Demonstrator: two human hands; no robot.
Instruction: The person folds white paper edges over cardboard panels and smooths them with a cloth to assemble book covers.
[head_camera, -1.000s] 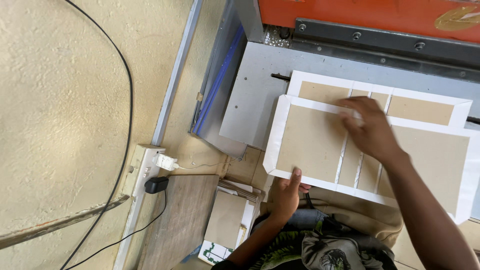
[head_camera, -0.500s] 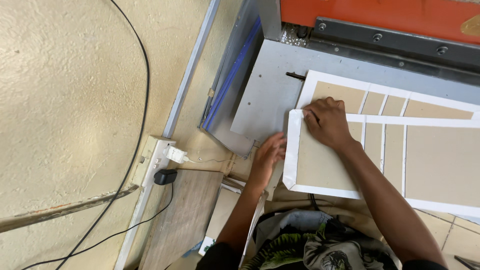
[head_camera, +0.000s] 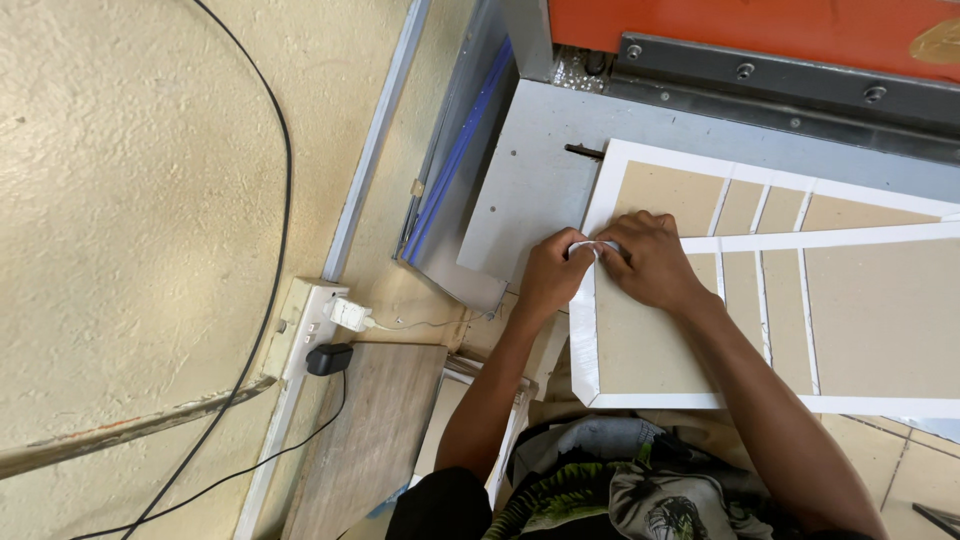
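Grey metal counter (head_camera: 530, 190) below the orange machine; two white-bordered cardboard sheets lie on it, front sheet (head_camera: 860, 320) overlapping rear sheet (head_camera: 680, 190).

A rough cream wall (head_camera: 130, 180) carries a white power strip (head_camera: 300, 325) and black cable (head_camera: 275, 170), beside a grey metal table (head_camera: 530, 190) under an orange machine (head_camera: 740, 25).

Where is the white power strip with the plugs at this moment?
In the head view, the white power strip lies at the left, on the floor beside the wooden board, left of the left hand.
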